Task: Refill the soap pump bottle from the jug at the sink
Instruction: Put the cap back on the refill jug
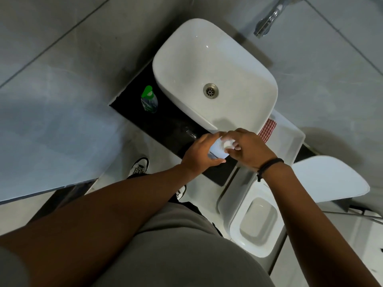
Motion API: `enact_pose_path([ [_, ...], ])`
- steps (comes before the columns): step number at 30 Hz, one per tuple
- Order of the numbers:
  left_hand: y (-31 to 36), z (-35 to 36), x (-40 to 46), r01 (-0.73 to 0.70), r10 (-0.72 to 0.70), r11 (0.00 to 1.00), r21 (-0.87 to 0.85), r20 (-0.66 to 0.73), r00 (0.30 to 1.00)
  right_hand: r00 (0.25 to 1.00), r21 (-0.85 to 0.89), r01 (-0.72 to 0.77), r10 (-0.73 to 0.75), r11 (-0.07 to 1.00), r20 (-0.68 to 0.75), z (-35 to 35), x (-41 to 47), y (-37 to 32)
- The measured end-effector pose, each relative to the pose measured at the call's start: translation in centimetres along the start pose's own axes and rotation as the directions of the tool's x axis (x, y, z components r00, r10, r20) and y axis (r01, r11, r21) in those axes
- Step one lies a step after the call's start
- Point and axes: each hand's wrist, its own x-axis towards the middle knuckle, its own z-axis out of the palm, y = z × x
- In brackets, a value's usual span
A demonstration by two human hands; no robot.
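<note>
A white soap pump bottle (217,149) stands or hovers over the black counter (165,125), just in front of the white basin (215,79). My left hand (199,152) is wrapped around its body. My right hand (248,148) has its fingers closed on the white pump top (227,143). A clear bottle with a green cap (148,99) sits on the counter to the left of the basin. I cannot tell whether this green-capped bottle is the jug.
A chrome tap (269,19) sticks out of the grey tiled wall above the basin. A red checked cloth (267,129) lies in a white tray (290,141) to the right. An open toilet (257,224) with raised lid sits below right. My shoes (138,165) stand on the floor.
</note>
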Motion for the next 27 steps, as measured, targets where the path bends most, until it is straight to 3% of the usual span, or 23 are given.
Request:
enact_pose_path([
  [2,0.0,0.1,-0.1,-0.012,0.012,1.000,0.000,-0.006,1.000,0.999,-0.049,-0.033,0.034,0.998,0.010,0.3,0.0,-0.2],
  [6,0.1,0.0,-0.1,-0.022,0.022,0.999,-0.026,0.009,1.000,0.977,-0.103,-0.191,0.179,0.976,-0.113,1.4,0.4,-0.2],
  [11,-0.1,0.4,-0.3,-0.016,0.016,1.000,-0.015,-0.014,1.000,0.995,-0.074,-0.094,0.096,0.993,0.028,1.2,0.0,-0.2],
  [16,0.3,0.2,-0.3,-0.024,0.024,0.999,-0.036,0.012,1.000,0.964,-0.161,-0.241,0.217,0.957,-0.151,2.4,0.0,-0.3],
  [22,0.1,0.5,-0.2,-0.012,0.012,1.000,-0.006,-0.021,1.000,0.999,-0.170,-0.041,0.040,0.985,-0.009,2.2,0.0,0.7],
  [27,0.1,0.6,-0.2,0.018,-0.018,0.999,-0.048,0.013,1.000,0.978,-0.040,-0.141,0.133,0.989,-0.160,3.4,0.3,0.3],
])
